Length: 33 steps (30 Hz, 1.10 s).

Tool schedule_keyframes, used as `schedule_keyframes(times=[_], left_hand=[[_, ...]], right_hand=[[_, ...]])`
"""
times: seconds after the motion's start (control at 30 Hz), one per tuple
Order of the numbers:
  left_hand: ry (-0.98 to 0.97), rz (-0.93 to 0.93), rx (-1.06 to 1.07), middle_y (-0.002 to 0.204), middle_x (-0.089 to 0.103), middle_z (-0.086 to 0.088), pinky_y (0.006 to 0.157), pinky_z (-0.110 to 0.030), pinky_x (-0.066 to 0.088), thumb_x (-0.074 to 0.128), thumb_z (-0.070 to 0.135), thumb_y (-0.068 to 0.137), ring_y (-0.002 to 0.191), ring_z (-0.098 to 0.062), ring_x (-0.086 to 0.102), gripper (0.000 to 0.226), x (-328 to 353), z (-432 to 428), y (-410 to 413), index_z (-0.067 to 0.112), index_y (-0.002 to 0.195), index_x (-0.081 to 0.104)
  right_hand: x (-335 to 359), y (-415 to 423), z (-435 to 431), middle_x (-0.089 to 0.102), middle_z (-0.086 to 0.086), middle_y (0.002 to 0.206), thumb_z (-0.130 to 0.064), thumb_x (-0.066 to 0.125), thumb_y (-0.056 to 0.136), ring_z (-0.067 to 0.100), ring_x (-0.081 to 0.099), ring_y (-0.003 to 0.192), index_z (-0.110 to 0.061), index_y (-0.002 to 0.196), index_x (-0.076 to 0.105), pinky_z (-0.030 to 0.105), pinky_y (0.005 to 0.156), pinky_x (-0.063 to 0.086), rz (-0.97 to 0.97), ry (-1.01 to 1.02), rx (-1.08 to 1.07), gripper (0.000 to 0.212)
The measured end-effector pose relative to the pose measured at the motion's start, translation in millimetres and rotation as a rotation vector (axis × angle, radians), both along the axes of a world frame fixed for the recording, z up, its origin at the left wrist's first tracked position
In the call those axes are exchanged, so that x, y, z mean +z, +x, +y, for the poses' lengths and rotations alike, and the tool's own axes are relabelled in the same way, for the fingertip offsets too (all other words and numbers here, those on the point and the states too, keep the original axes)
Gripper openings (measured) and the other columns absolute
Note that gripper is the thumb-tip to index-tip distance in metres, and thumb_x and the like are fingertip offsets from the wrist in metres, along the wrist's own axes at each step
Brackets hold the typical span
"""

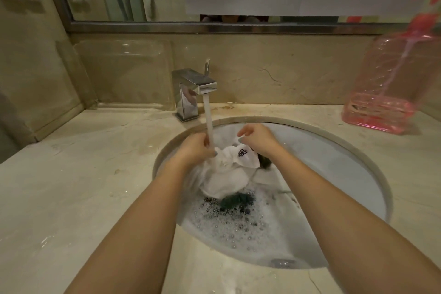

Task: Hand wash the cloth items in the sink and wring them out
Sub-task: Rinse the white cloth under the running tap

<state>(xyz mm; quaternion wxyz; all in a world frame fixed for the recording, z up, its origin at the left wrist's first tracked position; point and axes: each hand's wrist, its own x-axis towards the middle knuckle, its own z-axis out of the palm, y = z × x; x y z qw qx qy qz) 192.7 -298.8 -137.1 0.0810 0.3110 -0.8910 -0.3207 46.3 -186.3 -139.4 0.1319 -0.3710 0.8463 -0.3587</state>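
The left hand [195, 149] grips the bunched white cloth [229, 174] under the running tap [193, 86], probably to rinse out the suds; the right hand [256, 138] is curled at the cloth's upper edge, and I cannot tell whether it pinches it. A dark cloth [236, 199] lies beneath in the foamy sink [334, 150], set mid-worktop [83, 174].

L hand [196, 148] grips cloth [226, 174], R hand [257, 137] pinches it; both forearms extended fwd.
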Motion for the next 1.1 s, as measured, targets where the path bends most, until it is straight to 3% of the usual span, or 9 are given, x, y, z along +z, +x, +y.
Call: schedule_keyframes(times=[0.17, 0.27, 0.37, 0.5, 0.63, 0.73, 0.87, 0.97, 1.1], left_hand=[[0.037, -0.362, -0.065, 0.101, 0.058, 0.0, 0.082, -0.028, 0.045, 0.072, 0.036, 0.086, 0.092, -0.018, 0.054, 0.04, -18.0, -5.1, 1.6, 0.01, 0.113, 0.059], [0.011, -0.349, -0.054, 0.092, 0.054, 0.001, 0.073, -0.025, 0.04, 0.067, 0.035, 0.09, 0.078, -0.013, 0.049, 0.027, -25.1, -3.1, -1.4, 0.013, 0.095, 0.053], [-0.045, -0.321, -0.053, 0.098, 0.056, -0.001, 0.075, -0.027, 0.042, 0.064, 0.036, 0.092, 0.08, -0.013, 0.05, 0.026, -27.2, 0.4, -3.7, 0.015, 0.096, 0.051], [0.053, -0.228, -0.073, 0.107, 0.061, -0.002, 0.094, -0.036, 0.049, 0.066, 0.035, 0.091, 0.096, -0.017, 0.056, 0.032, -26.5, -1.1, -7.4, 0.012, 0.111, 0.056], [0.153, -0.2, -0.165, 0.09, 0.058, 0.001, 0.063, -0.019, 0.045, 0.055, 0.03, 0.098, 0.07, -0.009, 0.052, 0.013, -13.8, -2.0, -7.3, 0.019, 0.095, 0.059], [0.28, -0.011, -0.147, 0.087, 0.057, 0.001, 0.064, -0.022, 0.047, 0.05, 0.034, 0.1, 0.071, -0.011, 0.054, 0.02, 1.4, -4.9, -1.6, 0.017, 0.101, 0.06], [0.385, 0.449, 0.017, 0.091, 0.059, 0.004, 0.075, -0.029, 0.049, 0.05, 0.034, 0.101, 0.082, -0.011, 0.057, 0.019, 16.6, -7.5, 5.8, 0.017, 0.104, 0.059], [0.137, 0.666, 0.118, 0.066, 0.041, 0.003, 0.05, -0.015, 0.03, 0.048, 0.022, 0.102, 0.056, -0.004, 0.038, 0.034, 21.6, -9.5, 5.0, 0.016, 0.069, 0.042], [-0.011, 0.69, 0.08, 0.068, 0.042, 0.005, 0.053, -0.015, 0.032, 0.041, 0.019, 0.104, 0.059, -0.003, 0.038, 0.034, 25.1, -0.9, 2.3, 0.018, 0.07, 0.042]], right_hand=[[-16.0, 3.5, 0.8, 0.056, 0.0, 0.128, -0.031, 0.069, 0.088, 0.022, 0.055, 0.112, -0.019, 0.118, 0.065, 0.034, 0.093, 0.046, 0.095, 0.446, 0.228, 0.032], [-24.6, 1.7, 2.9, 0.064, 0.006, 0.111, -0.025, 0.062, 0.092, 0.023, 0.06, 0.094, -0.014, 0.105, 0.066, 0.034, 0.08, 0.05, 0.153, 0.407, 0.153, 0.017], [-17.7, -5.9, 9.0, 0.058, 0.003, 0.079, -0.023, 0.055, 0.098, 0.016, 0.052, 0.068, -0.015, 0.084, 0.057, 0.026, 0.062, 0.042, -0.089, 0.081, 0.057, 0.016], [16.3, -9.5, 4.8, 0.048, 0.006, 0.069, -0.014, 0.056, 0.096, 0.019, 0.05, 0.063, -0.014, 0.075, 0.048, 0.027, 0.058, 0.043, -0.616, -0.461, -0.073, 0.023], [32.3, -11.8, 1.3, 0.047, 0.006, 0.068, -0.007, 0.057, 0.091, 0.02, 0.049, 0.067, -0.012, 0.071, 0.051, 0.032, 0.065, 0.04, -0.739, -0.762, -0.229, 0.022], [31.4, -23.0, 12.4, 0.045, 0.003, 0.068, -0.012, 0.054, 0.094, 0.017, 0.044, 0.066, -0.016, 0.069, 0.047, 0.029, 0.063, 0.037, -0.659, -0.866, -0.353, 0.026], [31.2, -20.6, 10.4, 0.048, -0.001, 0.073, -0.023, 0.046, 0.1, 0.015, 0.047, 0.067, -0.02, 0.078, 0.047, 0.031, 0.067, 0.038, -0.581, -0.763, -0.252, 0.022], [33.0, -8.1, 3.5, 0.048, 0.0, 0.077, -0.026, 0.043, 0.101, 0.017, 0.045, 0.071, -0.016, 0.086, 0.047, 0.029, 0.062, 0.035, -0.389, -0.5, -0.186, 0.019], [39.7, 6.3, 5.6, 0.057, -0.005, 0.103, -0.038, 0.051, 0.098, 0.007, 0.05, 0.089, -0.013, 0.114, 0.06, 0.021, 0.07, 0.036, -0.325, -0.351, 0.023, 0.031]])
